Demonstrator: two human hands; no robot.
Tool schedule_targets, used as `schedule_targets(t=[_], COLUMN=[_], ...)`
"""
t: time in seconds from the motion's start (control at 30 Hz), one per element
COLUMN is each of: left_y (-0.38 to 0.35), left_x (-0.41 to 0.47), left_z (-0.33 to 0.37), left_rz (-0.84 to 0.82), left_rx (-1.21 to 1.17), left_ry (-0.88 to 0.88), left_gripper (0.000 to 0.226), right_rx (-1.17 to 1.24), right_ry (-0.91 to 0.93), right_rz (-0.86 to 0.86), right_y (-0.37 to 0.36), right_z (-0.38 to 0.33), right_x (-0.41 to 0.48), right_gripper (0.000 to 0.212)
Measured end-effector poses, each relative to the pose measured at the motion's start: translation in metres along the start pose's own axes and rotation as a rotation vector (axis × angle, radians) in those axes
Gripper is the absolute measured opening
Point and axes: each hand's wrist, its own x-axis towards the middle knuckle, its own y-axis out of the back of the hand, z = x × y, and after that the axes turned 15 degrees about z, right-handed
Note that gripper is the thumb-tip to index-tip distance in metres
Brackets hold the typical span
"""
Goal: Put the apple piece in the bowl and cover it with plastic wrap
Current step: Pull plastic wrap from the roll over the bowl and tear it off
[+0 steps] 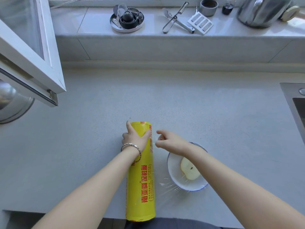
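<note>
A yellow plastic wrap roll (141,187) with red lettering lies lengthwise on the grey counter, its near end at the counter's front edge. My left hand (135,136) presses down on its far end. My right hand (166,140) is just right of the roll, fingers pinching the thin clear film (166,184) that stretches from the roll toward the bowl. A white bowl (175,177) with a blue rim stands to the right of the roll, partly under my right forearm. The pale apple piece (189,170) lies cut side up inside it.
An open window frame (33,63) juts over the counter at the left, with a metal lid (11,106) under it. A sink edge (295,106) is at the right. The sill behind holds a round metal tray (126,19), a peeler (176,17), a grater (200,23) and a steel pot (262,11).
</note>
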Motion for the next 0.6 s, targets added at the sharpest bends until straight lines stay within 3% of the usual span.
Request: schedule_targets(t=[0.07,0.17,0.43,0.6], left_y=[0.002,0.004,0.006,0.003], left_x=[0.003,0.005,0.007,0.008], left_z=[0.000,-0.004,-0.007,-0.007], left_rz=[-0.017,-0.027,-0.041,-0.021], left_rx=[0.011,-0.015,-0.042,-0.023], left_ry=[0.004,-0.005,-0.021,-0.034], left_gripper=[0.092,0.094,0.098,0.097], right_rx=[-0.161,-0.236,-0.094,-0.053], right_ry=[0.036,0.084,0.190,0.144], right_rz=[0.070,0.109,0.280,0.378], right_y=[-0.008,-0.017,-0.024,-0.032], right_z=[0.000,0.000,0.004,0.001], right_x=[0.004,0.011,0.020,0.022], right_gripper=[0.044,0.034,0.051,0.048])
